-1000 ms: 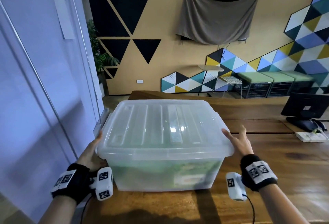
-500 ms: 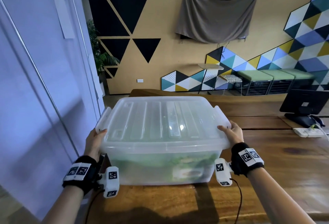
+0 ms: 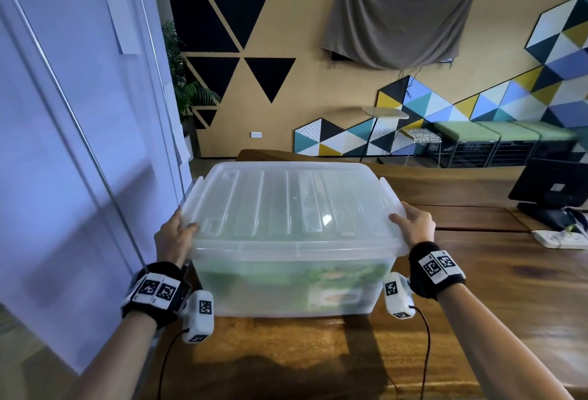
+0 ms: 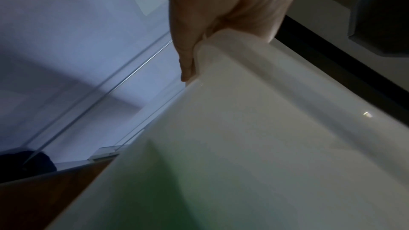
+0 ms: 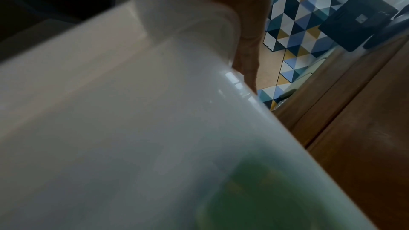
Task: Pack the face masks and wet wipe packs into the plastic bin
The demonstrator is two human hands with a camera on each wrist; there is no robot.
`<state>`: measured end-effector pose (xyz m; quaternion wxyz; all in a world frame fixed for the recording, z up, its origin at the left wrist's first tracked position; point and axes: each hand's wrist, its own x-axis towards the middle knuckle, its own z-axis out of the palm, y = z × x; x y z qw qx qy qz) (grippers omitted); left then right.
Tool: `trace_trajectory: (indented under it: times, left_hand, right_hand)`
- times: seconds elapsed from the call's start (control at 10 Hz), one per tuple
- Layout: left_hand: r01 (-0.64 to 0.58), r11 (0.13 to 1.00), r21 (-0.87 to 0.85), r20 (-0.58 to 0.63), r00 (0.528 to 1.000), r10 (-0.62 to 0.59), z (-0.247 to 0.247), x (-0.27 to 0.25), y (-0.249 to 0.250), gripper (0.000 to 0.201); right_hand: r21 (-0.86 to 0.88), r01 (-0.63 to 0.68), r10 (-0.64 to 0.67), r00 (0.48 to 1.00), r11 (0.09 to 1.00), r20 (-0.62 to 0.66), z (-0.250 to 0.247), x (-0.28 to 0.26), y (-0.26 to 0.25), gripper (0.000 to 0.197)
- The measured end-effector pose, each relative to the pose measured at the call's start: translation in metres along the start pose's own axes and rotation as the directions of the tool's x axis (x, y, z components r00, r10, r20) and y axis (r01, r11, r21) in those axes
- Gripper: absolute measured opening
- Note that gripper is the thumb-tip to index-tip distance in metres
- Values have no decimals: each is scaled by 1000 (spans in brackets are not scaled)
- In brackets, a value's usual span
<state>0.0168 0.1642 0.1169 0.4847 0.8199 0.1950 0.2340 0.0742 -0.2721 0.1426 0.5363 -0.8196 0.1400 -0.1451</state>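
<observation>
At either end of the bin's lid (image 3: 286,205), the left hand (image 3: 173,237) and right hand (image 3: 415,224) each grip its edge, thumbs on top. Green packs (image 3: 334,282) show through the plastic bin (image 3: 254,291), which sits on the wooden surface (image 3: 493,304).

No words, brands or numbers are showing clearly enough to read. Black-and-white square code markers are sitting on both wristbands (image 3: 158,289) and wrist cameras (image 3: 394,295); the green packs' (image 3: 334,285) label print is blurring behind the plastic bin (image 3: 254,291) wall.
</observation>
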Motion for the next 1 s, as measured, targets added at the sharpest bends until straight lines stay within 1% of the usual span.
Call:
trace_trajectory:
  times: [0.1, 0.2, 0.4, 0.5, 0.6, 0.7, 0.8, 0.9, 1.0]
  left_hand:
    - [33, 999, 21, -5, 999, -32, 7, 6, 10, 35]
    - [43, 998, 46, -4, 999, -43, 9, 13, 14, 35]
    - [19, 996, 92, -13, 1000, -18, 9, 23, 20, 39]
    - [17, 994, 108, 3, 1000, -18, 9, 25, 19, 42]
    - [8, 992, 129, 22, 1000, -11, 9, 30, 15, 36]
    - [28, 983, 181, 79, 996, -43, 10, 29, 14, 35]
    - [-85, 941, 329, 123, 991, 46, 12, 17, 18, 45]
    - [-582, 702, 412, 193, 808, 556, 22, -27, 32, 49]
    - [-775, 476, 416, 323, 615, 720, 38, -66, 22, 50]
  right_hand:
    - [18, -22, 22, 1000, 1000, 17, 7, 12, -8, 53]
    - [-5, -21, 22, 999, 1000, 27, 13, 20, -9, 53]
    - [5, -5, 4, 999, 1000, 37, 17, 30, -13, 54]
    - [-14, 1, 0, 998, 1000, 60, 19, 35, -11, 54]
    - [-65, 21, -16, 997, 998, 76, 19, 38, -8, 52]
    - [-301, 105, -66, 989, 948, 135, 17, 31, -7, 55]
    - [-458, 197, -124, 975, 867, 184, 20, 15, -10, 56]
    - [-535, 546, -463, 836, 645, 296, 30, -36, -12, 52]
    - [-486, 710, -623, 694, 509, 362, 39, -75, 2, 55]
